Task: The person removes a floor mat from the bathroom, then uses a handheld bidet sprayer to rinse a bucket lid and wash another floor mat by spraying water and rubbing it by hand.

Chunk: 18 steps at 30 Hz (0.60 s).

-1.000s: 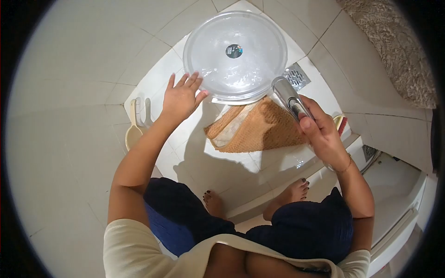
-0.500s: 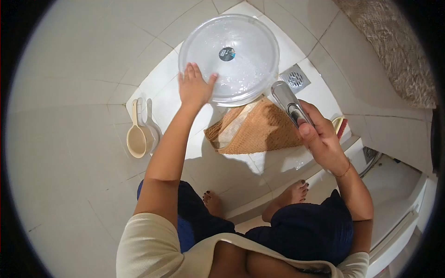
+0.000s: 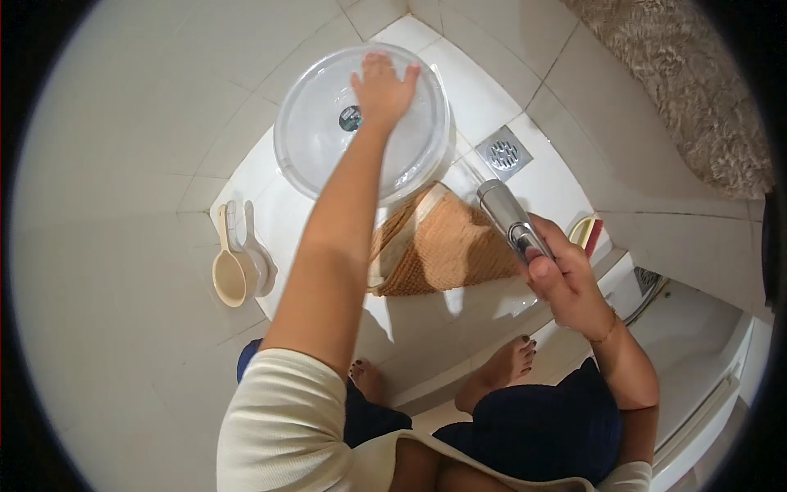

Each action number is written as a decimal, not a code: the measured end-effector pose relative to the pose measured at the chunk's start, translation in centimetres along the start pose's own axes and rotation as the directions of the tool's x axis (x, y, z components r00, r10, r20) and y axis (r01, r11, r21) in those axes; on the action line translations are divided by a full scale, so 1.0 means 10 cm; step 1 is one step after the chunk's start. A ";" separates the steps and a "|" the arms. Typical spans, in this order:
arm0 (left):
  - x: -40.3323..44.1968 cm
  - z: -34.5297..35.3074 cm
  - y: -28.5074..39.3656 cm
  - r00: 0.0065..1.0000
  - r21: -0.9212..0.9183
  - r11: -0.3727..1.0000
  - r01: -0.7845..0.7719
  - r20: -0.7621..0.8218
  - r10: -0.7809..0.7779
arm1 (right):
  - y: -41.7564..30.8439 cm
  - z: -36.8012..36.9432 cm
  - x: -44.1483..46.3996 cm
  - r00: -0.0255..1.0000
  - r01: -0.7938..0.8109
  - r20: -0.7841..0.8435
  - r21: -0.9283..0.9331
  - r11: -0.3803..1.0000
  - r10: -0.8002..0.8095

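My left hand [image 3: 384,92] lies with spread fingers on the far part of a round, clear lid [image 3: 316,131] that has a dark round sticker. My right hand [image 3: 566,275] is wrapped round a silver spray head [image 3: 510,215], its nozzle pointing toward the lid. A thin stream of water seems to leave the nozzle. Just below the lid, an orange-brown textured cloth or mat [image 3: 451,246] lies folded on the white tiles, partly hidden by my left forearm.
A cream dipper [image 3: 232,275] leans by the left wall. A square metal drain [image 3: 504,153] is right of the lid. A red and yellow item [image 3: 586,234] lies near the right wall. A shaggy mat [image 3: 680,98] hangs upper right.
My left hand has moved from the lid's near left edge to its far side. The lid has shifted left and slightly nearer in view. My right hand keeps hold of the spray head.
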State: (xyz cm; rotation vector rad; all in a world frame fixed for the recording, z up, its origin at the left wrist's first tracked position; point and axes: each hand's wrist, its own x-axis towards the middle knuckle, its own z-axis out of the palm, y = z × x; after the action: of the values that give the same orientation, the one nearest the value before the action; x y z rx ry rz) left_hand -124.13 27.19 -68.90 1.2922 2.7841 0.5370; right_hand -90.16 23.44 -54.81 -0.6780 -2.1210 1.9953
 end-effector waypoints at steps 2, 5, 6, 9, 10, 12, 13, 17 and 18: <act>-0.15 0.17 0.26 0.999 -0.011 0.998 -0.054 0.004 0.054 | 0.03 -0.01 -0.02 0.999 -0.044 -0.006 0.023 0.999 0.044; -0.56 0.10 0.33 0.975 -0.184 0.968 -0.171 0.106 0.193 | 0.05 0.01 0.01 1.000 0.012 -0.002 0.027 1.000 -0.012; -0.74 0.01 0.32 0.937 -0.342 0.916 -0.208 0.199 0.287 | 0.04 0.03 0.01 0.999 0.035 -0.005 0.013 0.999 -0.034; -1.15 -0.42 0.05 0.796 -0.337 0.882 -0.328 0.404 0.451 | 0.00 0.08 -0.02 0.999 0.051 0.003 0.000 0.999 -0.051; -1.22 -0.57 -0.03 0.798 -0.336 0.884 -0.326 0.402 0.448 | -0.02 0.09 -0.03 0.999 0.043 0.005 -0.002 0.999 -0.043; -1.31 -0.80 -0.20 0.755 -0.131 0.951 -0.280 0.582 0.302 | -0.02 0.12 -0.04 0.991 0.132 0.000 -0.070 0.989 -0.132; -1.30 -0.86 -0.29 0.758 -0.134 0.952 -0.276 0.578 0.301 | -0.04 0.14 -0.04 0.976 0.216 -0.001 -0.136 0.967 -0.218; -1.05 -0.67 -0.49 0.931 0.398 0.899 -0.183 0.365 0.028 | -0.12 0.25 -0.03 0.976 0.219 0.033 -0.135 0.966 -0.217; -0.98 -0.58 -0.47 0.971 0.507 0.854 -0.116 0.241 -0.011 | -0.08 0.28 -0.02 0.968 0.251 0.036 -0.140 0.958 -0.249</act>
State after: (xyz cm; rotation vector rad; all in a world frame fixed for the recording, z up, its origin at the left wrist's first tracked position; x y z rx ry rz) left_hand -122.17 15.38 -66.13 1.3948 2.7842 -0.3894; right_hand -91.24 20.81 -54.32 -0.3870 -2.2489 1.7373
